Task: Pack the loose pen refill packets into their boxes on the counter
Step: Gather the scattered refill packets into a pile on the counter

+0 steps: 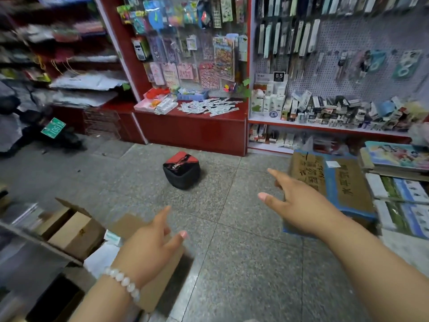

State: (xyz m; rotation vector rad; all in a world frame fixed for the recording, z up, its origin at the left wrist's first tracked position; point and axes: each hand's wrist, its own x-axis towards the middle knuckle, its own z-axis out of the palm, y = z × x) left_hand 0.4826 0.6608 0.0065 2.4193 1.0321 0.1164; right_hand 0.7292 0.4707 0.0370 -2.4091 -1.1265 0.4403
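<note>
Two bare hands out over the speckled floor [232,263], both empty: left hand [151,247] at 7 o'clock, fingers loosely spread, white bead bracelet [123,283] at the wrist; right hand [299,201] at 3 o'clock, fingers fanned wide. Loose pen refill packets [209,107] heaped at 12 o'clock on the red counter [190,129], boxes [166,105] just beside at their 9. Red-and-black cube [181,169] on the floor between.
</note>
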